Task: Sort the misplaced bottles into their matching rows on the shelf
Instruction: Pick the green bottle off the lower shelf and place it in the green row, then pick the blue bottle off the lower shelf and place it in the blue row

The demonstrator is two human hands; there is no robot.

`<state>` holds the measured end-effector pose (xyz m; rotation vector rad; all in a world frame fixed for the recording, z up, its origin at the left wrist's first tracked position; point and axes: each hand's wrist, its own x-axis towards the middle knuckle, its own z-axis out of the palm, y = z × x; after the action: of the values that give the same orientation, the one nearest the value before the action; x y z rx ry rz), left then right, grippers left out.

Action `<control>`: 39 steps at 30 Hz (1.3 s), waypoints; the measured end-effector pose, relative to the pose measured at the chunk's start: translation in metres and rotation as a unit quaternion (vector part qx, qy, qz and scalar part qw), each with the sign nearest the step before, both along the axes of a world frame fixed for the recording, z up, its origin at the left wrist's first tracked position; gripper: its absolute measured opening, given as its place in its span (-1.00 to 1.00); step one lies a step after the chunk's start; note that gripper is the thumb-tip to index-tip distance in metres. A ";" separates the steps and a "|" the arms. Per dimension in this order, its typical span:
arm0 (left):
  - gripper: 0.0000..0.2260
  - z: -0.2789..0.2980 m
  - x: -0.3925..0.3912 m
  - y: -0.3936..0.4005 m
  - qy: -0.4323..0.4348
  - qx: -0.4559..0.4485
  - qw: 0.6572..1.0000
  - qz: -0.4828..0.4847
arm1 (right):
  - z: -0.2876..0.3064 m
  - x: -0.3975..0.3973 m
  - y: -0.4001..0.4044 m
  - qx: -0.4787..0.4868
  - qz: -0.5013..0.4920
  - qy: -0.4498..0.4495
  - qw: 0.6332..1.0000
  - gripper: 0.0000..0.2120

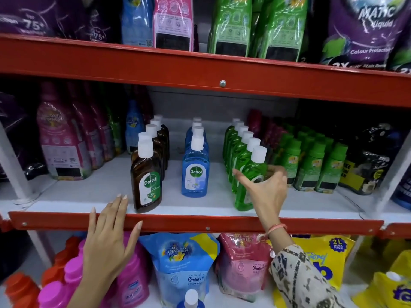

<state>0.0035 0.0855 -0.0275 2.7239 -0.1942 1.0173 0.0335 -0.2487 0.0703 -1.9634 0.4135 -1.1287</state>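
Three rows of white-capped Dettol bottles stand on the middle shelf point(106, 185): a brown row point(145, 185), a blue row point(195, 172) and a green row point(246, 174). My right hand point(264, 190) is spread around the front green bottle, thumb on its left and fingers on its right, loosely cupping it. My left hand point(109, 238) lies flat on the red front edge of the shelf, fingers apart, just left of the front brown bottle, holding nothing. A further blue bottle's white cap point(191, 297) shows at the bottom, on the lower shelf.
Pink softener bottles point(62, 141) stand left of the rows, small green bottles point(311, 165) right. The red shelf beam point(200, 223) runs across the front, another beam point(200, 72) above. Refill pouches point(180, 261) fill the lower shelf.
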 end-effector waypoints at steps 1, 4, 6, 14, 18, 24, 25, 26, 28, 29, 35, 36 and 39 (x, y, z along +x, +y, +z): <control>-0.36 0.000 0.000 0.000 0.002 -0.001 1.000 0.000 | 0.000 0.001 -0.001 -0.005 -0.001 0.003 1.000 -0.08; -0.36 0.000 0.000 0.000 0.003 -0.004 1.000 -0.001 | -0.002 0.001 -0.002 -0.018 0.003 0.007 1.000 -0.08; -0.36 0.001 0.000 -0.001 0.001 -0.006 1.000 0.000 | -0.004 0.000 -0.003 -0.028 0.014 0.006 0.999 -0.10; -0.37 -0.001 0.003 -0.001 -0.016 -0.003 1.000 0.009 | -0.024 -0.032 0.016 -0.063 0.011 -0.073 0.995 -0.17; -0.40 -0.002 0.004 -0.002 -0.039 0.000 0.999 0.013 | -0.059 -0.064 0.043 -0.042 0.060 -0.146 0.987 -0.38; -0.43 -0.004 0.003 -0.003 -0.060 -0.001 0.998 0.017 | -0.157 -0.109 0.094 0.036 0.170 0.015 0.985 -0.32; -0.43 -0.004 0.003 -0.004 -0.063 -0.002 0.998 0.017 | -0.177 -0.117 0.101 0.057 0.181 0.056 0.980 -0.29; -0.44 -0.005 0.003 -0.004 -0.067 -0.004 0.998 0.017 | -0.196 -0.124 0.109 0.076 0.185 0.095 0.975 -0.26; -0.45 -0.005 0.004 -0.004 -0.077 -0.004 0.997 0.017 | -0.227 -0.135 0.125 0.107 0.180 0.159 0.965 -0.19; -0.45 -0.006 0.004 -0.004 -0.080 -0.004 0.997 0.016 | -0.239 -0.139 0.133 0.120 0.172 0.182 0.961 -0.16; -0.45 -0.008 0.005 -0.005 -0.089 -0.013 0.996 0.014 | -0.265 -0.134 0.166 0.156 0.099 0.245 0.952 -0.18; -0.45 -0.008 0.005 -0.005 -0.089 -0.013 0.996 0.013 | -0.266 -0.132 0.168 0.162 0.088 0.243 0.952 -0.19; -0.44 -0.009 0.006 -0.004 -0.091 -0.012 0.996 0.011 | -0.267 -0.129 0.169 0.162 0.065 0.223 0.959 -0.24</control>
<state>0.0098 0.0812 -0.0363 2.6163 -0.1796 1.2659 -0.0957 -0.0794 -0.1966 -1.9058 0.6510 -0.4896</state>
